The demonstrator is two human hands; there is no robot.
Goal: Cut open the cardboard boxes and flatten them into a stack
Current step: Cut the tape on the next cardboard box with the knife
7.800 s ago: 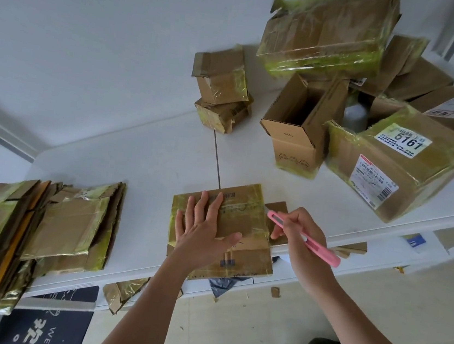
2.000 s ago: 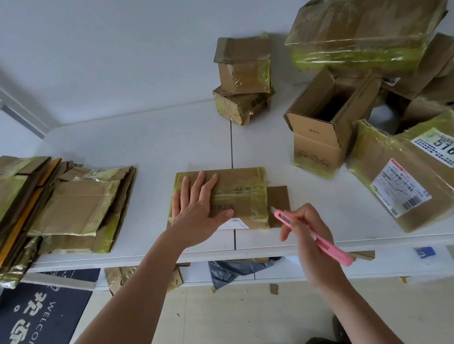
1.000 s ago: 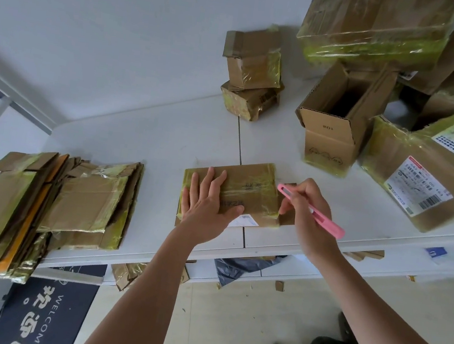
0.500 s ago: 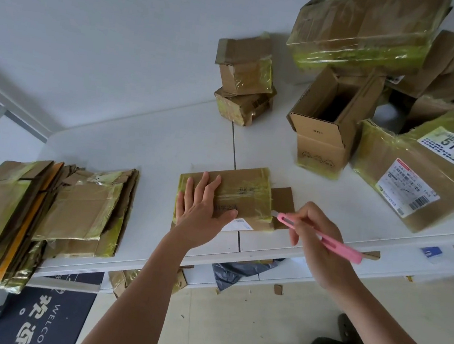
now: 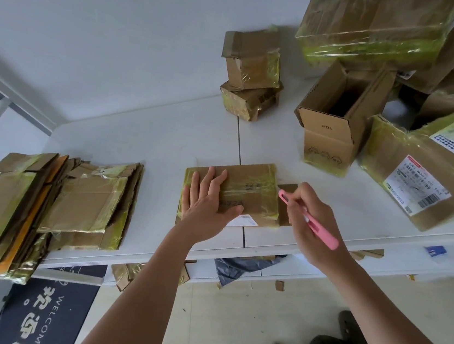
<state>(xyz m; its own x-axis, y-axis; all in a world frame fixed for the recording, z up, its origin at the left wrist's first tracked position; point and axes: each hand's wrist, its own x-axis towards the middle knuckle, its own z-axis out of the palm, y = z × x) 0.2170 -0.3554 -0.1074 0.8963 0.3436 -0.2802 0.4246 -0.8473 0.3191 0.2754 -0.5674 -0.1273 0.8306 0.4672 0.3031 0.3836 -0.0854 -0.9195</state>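
White table [image 5: 166,141]: flattened box [image 5: 248,194] near front edge, left hand [image 5: 208,201] flat on it. Right hand [image 5: 308,219] grips pink cutter [image 5: 310,225], tip back at box's right edge; next tape cut imminent.

White table [image 5: 173,136] with a centre seam, flattened cardboard stack [image 5: 43,212] at its left end, a taped flat box [image 5: 248,194] near the front edge, two small boxes stacked [image 5: 250,80] at the back, an open upright box [image 5: 332,122] and larger taped boxes [image 5: 432,168] at right.

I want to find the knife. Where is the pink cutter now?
In the head view, the pink cutter is in the right hand, right of centre, its tip at the right edge of the flattened box.
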